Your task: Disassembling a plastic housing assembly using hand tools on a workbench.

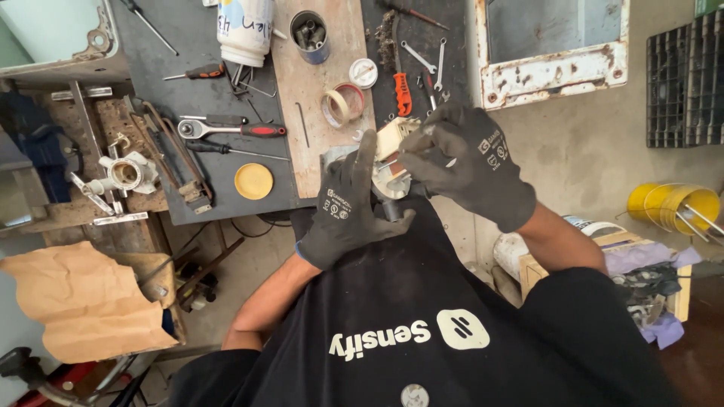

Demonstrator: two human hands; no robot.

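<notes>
Both my hands wear black work gloves and meet over a small beige and white plastic part (394, 143) with metal bits, held at the near edge of the dark workbench (196, 45). My left hand (349, 211) cups the part from below, its index finger pointing up along the left side. My right hand (464, 162) comes from the right and pinches the top of the part with its fingertips. Most of the part is hidden by the gloves.
On the bench lie a ratchet with red handle (230, 129), screwdrivers, wrenches (422, 60), a roll of tape (343, 103), a yellow lid (253, 181), a white bottle (243, 30) and a can of bits (309, 36). A yellow bucket (673, 205) stands at right, brown paper (83, 298) at left.
</notes>
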